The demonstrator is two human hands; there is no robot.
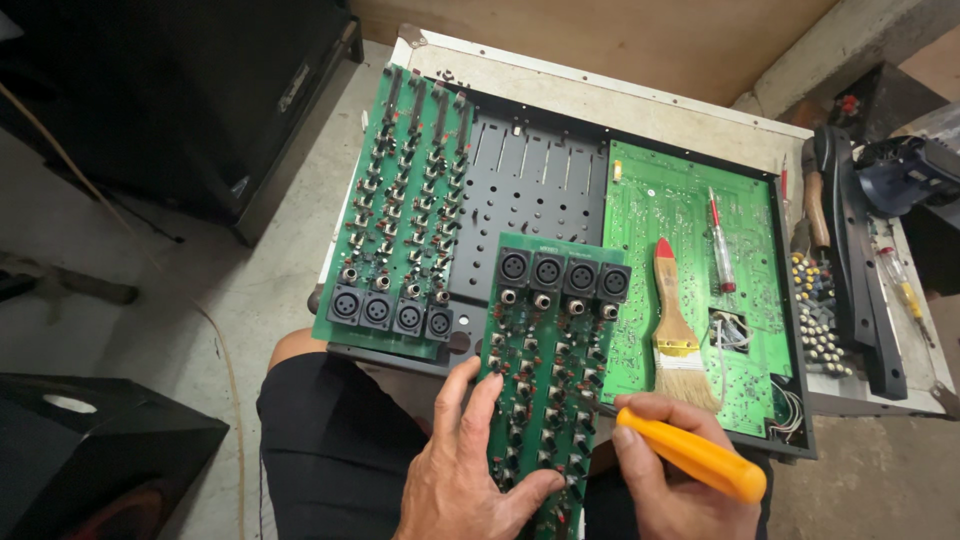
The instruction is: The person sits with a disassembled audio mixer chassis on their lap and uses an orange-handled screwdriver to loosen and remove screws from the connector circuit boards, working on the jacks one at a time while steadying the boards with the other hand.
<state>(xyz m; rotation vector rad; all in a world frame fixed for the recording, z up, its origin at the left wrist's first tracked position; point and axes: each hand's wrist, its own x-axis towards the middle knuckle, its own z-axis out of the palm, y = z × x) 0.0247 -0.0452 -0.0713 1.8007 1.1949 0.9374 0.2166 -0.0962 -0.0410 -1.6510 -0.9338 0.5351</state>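
head | left hand [470, 470] fingers clamp circuit board [545, 370] | right hand [665, 480] fingers grip screwdriver [690, 455]

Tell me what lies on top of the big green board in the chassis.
On the big green board lie a paintbrush and a red-tipped tester screwdriver. Whatever is beneath them is hidden.

Grey concrete floor [270, 270] under me, stained. Black speaker cabinets [180, 100] at my left. Brown wooden panel [600, 40] ahead. Even daylight, soft shadows.
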